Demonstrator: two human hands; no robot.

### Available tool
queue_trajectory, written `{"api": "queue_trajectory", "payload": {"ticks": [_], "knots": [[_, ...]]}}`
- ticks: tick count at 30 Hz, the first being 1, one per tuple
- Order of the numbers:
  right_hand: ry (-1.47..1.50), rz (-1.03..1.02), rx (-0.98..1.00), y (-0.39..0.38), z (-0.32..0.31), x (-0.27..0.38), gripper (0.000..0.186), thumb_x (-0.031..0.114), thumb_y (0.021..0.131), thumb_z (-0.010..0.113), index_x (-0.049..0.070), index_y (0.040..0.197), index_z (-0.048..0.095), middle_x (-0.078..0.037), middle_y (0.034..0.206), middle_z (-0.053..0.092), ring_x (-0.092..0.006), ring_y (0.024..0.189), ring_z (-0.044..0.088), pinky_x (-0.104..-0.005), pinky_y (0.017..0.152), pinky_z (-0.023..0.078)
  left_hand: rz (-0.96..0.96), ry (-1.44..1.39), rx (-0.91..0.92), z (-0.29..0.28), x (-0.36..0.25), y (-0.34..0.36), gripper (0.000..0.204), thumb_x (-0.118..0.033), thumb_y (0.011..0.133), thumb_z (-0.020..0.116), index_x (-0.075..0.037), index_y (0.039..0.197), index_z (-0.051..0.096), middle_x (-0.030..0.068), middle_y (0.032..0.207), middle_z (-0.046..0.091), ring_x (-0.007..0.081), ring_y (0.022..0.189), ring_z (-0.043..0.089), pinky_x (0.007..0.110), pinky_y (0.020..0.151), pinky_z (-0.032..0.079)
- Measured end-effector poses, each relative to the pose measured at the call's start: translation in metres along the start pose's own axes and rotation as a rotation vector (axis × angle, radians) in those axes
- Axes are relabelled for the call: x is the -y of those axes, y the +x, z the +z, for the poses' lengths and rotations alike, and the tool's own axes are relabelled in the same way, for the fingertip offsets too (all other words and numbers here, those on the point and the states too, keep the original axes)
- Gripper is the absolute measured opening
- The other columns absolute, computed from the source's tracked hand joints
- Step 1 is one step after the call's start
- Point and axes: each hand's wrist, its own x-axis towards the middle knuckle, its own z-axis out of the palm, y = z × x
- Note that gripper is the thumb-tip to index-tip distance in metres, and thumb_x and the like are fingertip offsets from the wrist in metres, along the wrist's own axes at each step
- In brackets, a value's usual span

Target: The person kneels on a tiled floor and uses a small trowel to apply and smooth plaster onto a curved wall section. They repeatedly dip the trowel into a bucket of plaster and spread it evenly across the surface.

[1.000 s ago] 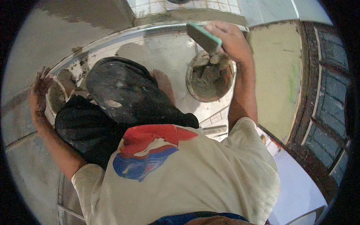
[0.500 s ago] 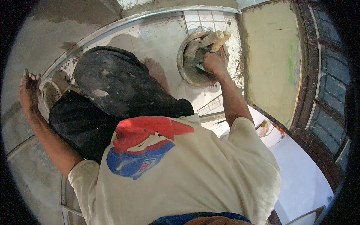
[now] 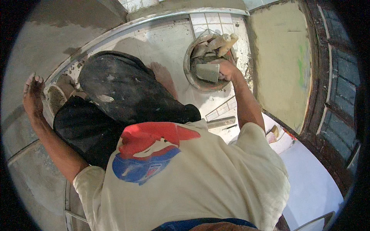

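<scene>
A putty knife (image 3: pixel 208 72) with a wide, flat, grey-green blade is in my right hand (image 3: pixel 228 71), which is closed at the blade's right edge. Its handle is hidden by my fingers. Hand and blade are over a round, mortar-smeared bucket (image 3: pixel 187 73) holding dark grey wet mix. Two pale, thick tool handles (image 3: pixel 220 40) stick up from the bucket's far side. Out at the far left, my left hand (image 3: pixel 34 94) is raised beside the grey wall, fingers partly bent and apart, with nothing visible in it. Grey smears mark the fingertips.
My bent legs in black trousers (image 3: pixel 111 84) and a bare foot (image 3: pixel 163 79) are left of the bucket, on splattered pale tiles (image 3: pixel 146 29). A pale yellow panel (image 3: pixel 281 65) stands at the right beside a dark-framed window (image 3: pixel 339 77). A metal bar (image 3: pixel 221 122) lies nearer me.
My right hand has turned, so the putty knife's blade now shows its flat face over the bucket. My left hand's fingers have bent a little. The whole view has shifted slightly.
</scene>
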Motion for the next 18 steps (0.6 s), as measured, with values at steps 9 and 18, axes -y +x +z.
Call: {"api": "queue_trajectory", "payload": {"ticks": [9, 18], "knots": [[0.371, -0.729, 0.022, -0.011, 0.038, 0.107, 0.045, 0.021, 0.102, 0.072, 0.000, 0.141, 0.069, -0.013, 0.135, 0.074, -0.0203, 0.123, 0.070, -0.0348, 0.104, 0.055, 0.001, 0.167, -0.172, 0.002, 0.009, -0.018, 0.036, -0.037, 0.110, 0.064, -0.004, 0.122, 0.072, 0.0110, 0.111, 0.076, 0.0247, 0.101, 0.072, 0.043, 0.094, 0.058], [0.169, -1.443, -0.119, 0.027, 0.112, 0.382, 0.036, 0.011, 0.100, 0.071, 0.009, 0.136, 0.075, -0.011, 0.125, 0.077, -0.0222, 0.116, 0.073, -0.0346, 0.101, 0.057, -0.003, 0.201, -0.024, -0.020, 0.030, -0.060, 0.020, -0.016, 0.100, 0.070, -0.005, 0.113, 0.079, 0.0010, 0.090, 0.073, 0.0172, 0.079, 0.069, 0.036, 0.073, 0.056]]}}
